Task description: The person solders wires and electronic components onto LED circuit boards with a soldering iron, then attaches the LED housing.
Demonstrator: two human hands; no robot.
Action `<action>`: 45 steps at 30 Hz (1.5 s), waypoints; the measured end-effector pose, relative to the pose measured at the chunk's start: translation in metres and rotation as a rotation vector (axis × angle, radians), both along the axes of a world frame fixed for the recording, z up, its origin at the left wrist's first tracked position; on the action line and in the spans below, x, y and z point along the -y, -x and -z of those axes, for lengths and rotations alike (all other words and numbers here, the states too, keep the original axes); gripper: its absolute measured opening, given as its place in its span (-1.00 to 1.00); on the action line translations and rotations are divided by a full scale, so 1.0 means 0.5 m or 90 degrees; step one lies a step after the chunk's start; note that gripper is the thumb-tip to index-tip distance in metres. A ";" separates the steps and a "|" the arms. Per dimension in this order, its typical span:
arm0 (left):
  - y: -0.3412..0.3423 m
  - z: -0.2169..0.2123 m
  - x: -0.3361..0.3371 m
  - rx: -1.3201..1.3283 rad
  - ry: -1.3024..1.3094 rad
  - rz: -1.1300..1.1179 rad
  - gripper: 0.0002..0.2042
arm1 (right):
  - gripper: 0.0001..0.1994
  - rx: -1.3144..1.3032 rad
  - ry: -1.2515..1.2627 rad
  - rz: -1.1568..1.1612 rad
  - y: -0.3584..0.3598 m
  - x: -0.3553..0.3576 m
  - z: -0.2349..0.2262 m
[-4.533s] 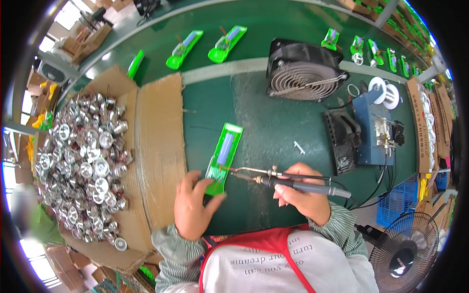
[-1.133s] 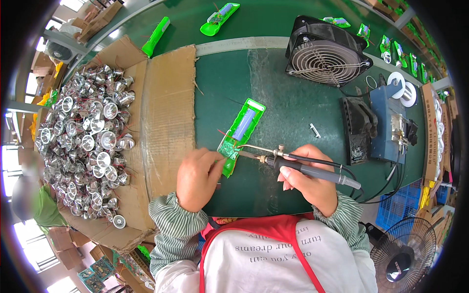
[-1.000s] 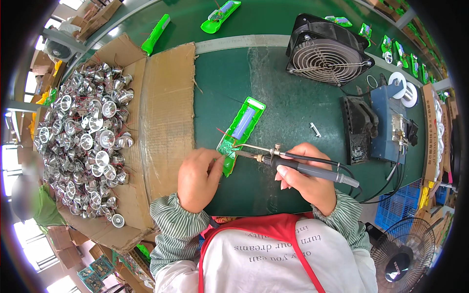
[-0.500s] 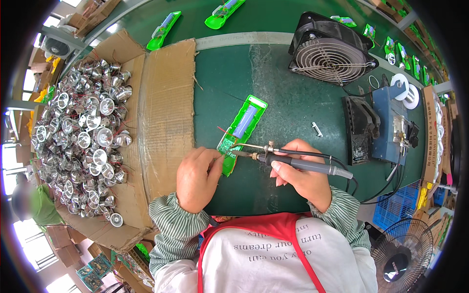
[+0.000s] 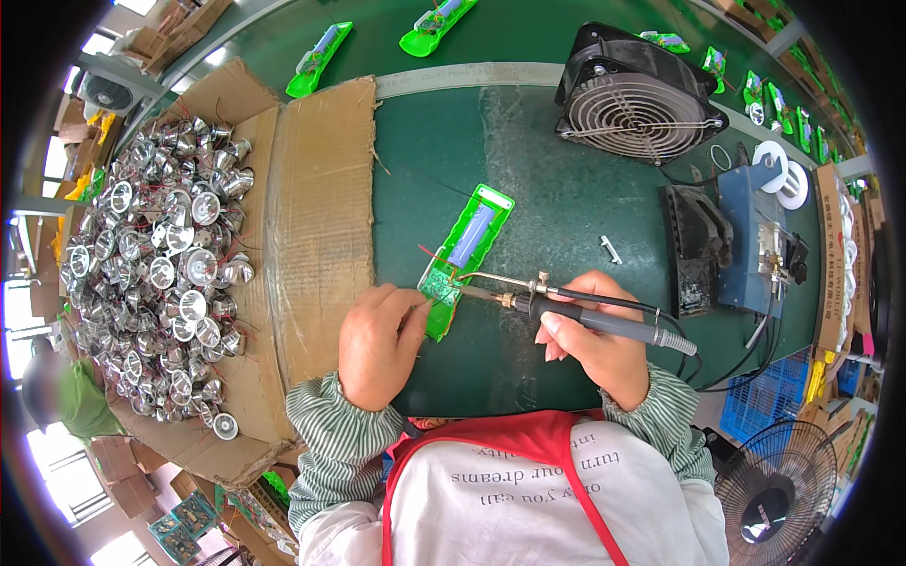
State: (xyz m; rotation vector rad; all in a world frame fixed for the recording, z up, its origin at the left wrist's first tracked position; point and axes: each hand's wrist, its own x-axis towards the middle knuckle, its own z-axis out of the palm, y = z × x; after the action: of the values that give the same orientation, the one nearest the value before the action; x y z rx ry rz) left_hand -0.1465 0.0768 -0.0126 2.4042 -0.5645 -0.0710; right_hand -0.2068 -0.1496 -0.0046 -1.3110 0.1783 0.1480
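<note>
A green plastic housing lies tilted on the table, with a blue cylindrical battery and a green circuit board in it. My left hand is at the board's left edge, thumb and forefinger pinched together; what they pinch is too small to make out. In my right hand is a soldering iron with a thin metal feed tube clamped along it. Its tip points left at the right side of the board. A red wire sticks out by the board.
At left, a cardboard box holds many shiny reflector cups. A black fan stands at the back. To the right are a blue soldering unit, a solder spool and a small white part. More green housings lie beyond.
My right hand has drawn the soldering iron slightly right, and its tip has backed off from the board's middle. My left hand has barely moved.
</note>
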 end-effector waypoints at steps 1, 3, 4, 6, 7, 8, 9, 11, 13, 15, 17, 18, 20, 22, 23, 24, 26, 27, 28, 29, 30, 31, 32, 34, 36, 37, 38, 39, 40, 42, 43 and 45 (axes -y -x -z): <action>0.001 -0.001 0.000 -0.003 -0.003 -0.004 -0.95 | -0.85 0.001 0.000 0.000 0.002 0.001 -0.001; 0.003 -0.002 0.000 -0.004 -0.006 -0.008 -0.95 | -0.84 -0.003 0.019 -0.003 0.005 0.001 -0.001; 0.005 -0.002 -0.001 -0.013 -0.012 -0.012 -0.95 | -0.84 -0.003 0.018 -0.003 0.007 0.001 -0.001; 0.010 -0.009 0.001 -0.022 -0.019 -0.014 -0.94 | -0.84 0.002 -0.003 0.001 0.009 0.001 0.000; 0.015 -0.021 0.007 -0.010 0.008 -0.049 -0.88 | -0.84 0.001 -0.003 0.003 0.010 0.002 0.000; 0.021 -0.027 0.009 0.002 0.034 -0.085 -0.82 | -0.84 0.008 -0.003 0.010 0.011 0.001 0.000; 0.027 -0.028 0.007 0.002 0.033 -0.083 -0.82 | -0.84 0.015 -0.004 0.018 0.011 0.002 0.000; 0.040 -0.027 -0.002 0.113 0.093 -0.220 -0.69 | -0.84 0.014 -0.003 0.016 0.012 0.007 0.000; 0.052 -0.025 -0.022 0.046 0.067 -0.244 -0.67 | -0.84 0.013 -0.003 0.011 0.012 0.009 0.002; 0.054 -0.007 -0.041 -0.085 0.088 -0.245 -0.73 | -0.84 0.005 -0.005 0.010 0.011 0.009 0.000; 0.051 0.000 -0.045 -0.045 0.078 -0.212 -0.79 | -0.84 0.010 -0.018 0.003 0.008 0.003 -0.006; 0.047 0.004 -0.041 -0.011 0.075 -0.173 -0.84 | -0.84 0.012 -0.023 0.000 0.008 0.001 -0.006; 0.040 -0.006 -0.021 -0.001 0.076 -0.194 -0.92 | -0.84 0.012 -0.013 0.001 0.009 -0.003 -0.005; 0.028 -0.004 -0.009 -0.078 0.147 -0.251 -0.93 | -0.84 0.012 -0.003 0.004 0.011 -0.004 -0.005; 0.020 -0.002 -0.004 -0.079 0.149 -0.249 -0.93 | -0.84 0.018 -0.004 0.013 0.012 -0.003 -0.003; 0.010 -0.001 0.000 -0.067 0.115 -0.211 -0.93 | -0.85 0.026 -0.006 0.020 0.011 -0.003 -0.003; 0.004 -0.001 0.004 -0.055 0.082 -0.172 -0.94 | -0.85 0.023 -0.007 0.023 0.010 -0.005 -0.004; 0.003 -0.001 0.004 -0.030 0.042 -0.139 -0.94 | -0.85 0.019 -0.008 0.026 0.009 -0.007 -0.003; 0.002 -0.001 0.003 -0.004 0.002 -0.106 -0.95 | -0.85 0.018 -0.008 0.026 0.009 -0.008 -0.002; 0.001 -0.001 0.004 -0.006 0.001 -0.106 -0.95 | -0.85 0.013 -0.011 0.024 0.007 -0.009 0.000; 0.001 -0.001 0.006 0.016 -0.014 -0.087 -0.95 | -0.85 0.009 -0.013 0.022 0.005 -0.009 0.000; 0.001 -0.001 0.007 0.038 -0.029 -0.068 -0.96 | -0.85 0.007 -0.013 0.020 0.003 -0.011 0.002; 0.000 -0.001 0.008 0.036 -0.029 -0.070 -0.96 | -0.85 0.009 -0.014 0.017 0.001 -0.014 0.003; -0.002 0.002 0.009 0.049 0.015 -0.051 -0.95 | -0.85 0.010 -0.017 0.013 -0.003 -0.019 0.009; -0.005 0.001 0.007 0.030 0.021 -0.044 -0.95 | -0.86 0.018 0.000 0.010 -0.007 -0.023 0.015; -0.007 0.001 0.006 0.013 0.027 -0.035 -0.95 | -0.86 0.017 0.000 0.010 -0.008 -0.024 0.017; -0.008 0.001 0.005 0.011 0.027 -0.035 -0.95 | -0.86 0.013 -0.003 0.006 -0.010 -0.025 0.018; -0.009 0.001 0.004 0.013 0.026 -0.024 -0.94 | -0.87 0.010 -0.006 0.002 -0.011 -0.026 0.019; -0.009 0.000 0.003 0.015 0.024 -0.013 -0.94 | -0.87 0.009 -0.006 0.002 -0.012 -0.026 0.019; -0.009 -0.001 0.001 0.006 0.009 -0.011 -0.94 | -0.87 0.006 0.002 -0.002 -0.014 -0.027 0.017; -0.009 -0.002 0.001 -0.003 -0.005 -0.009 -0.93 | -0.87 0.005 0.002 -0.001 -0.014 -0.027 0.016; -0.009 0.000 0.003 -0.003 0.010 -0.015 -0.93 | -0.87 0.003 -0.004 -0.009 -0.016 -0.028 0.016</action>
State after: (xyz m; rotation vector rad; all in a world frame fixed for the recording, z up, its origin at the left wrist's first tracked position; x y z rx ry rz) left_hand -0.1419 0.0753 -0.0126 2.3942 -0.5332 -0.0623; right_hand -0.1988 -0.1358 -0.0126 -1.3071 0.1640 0.1579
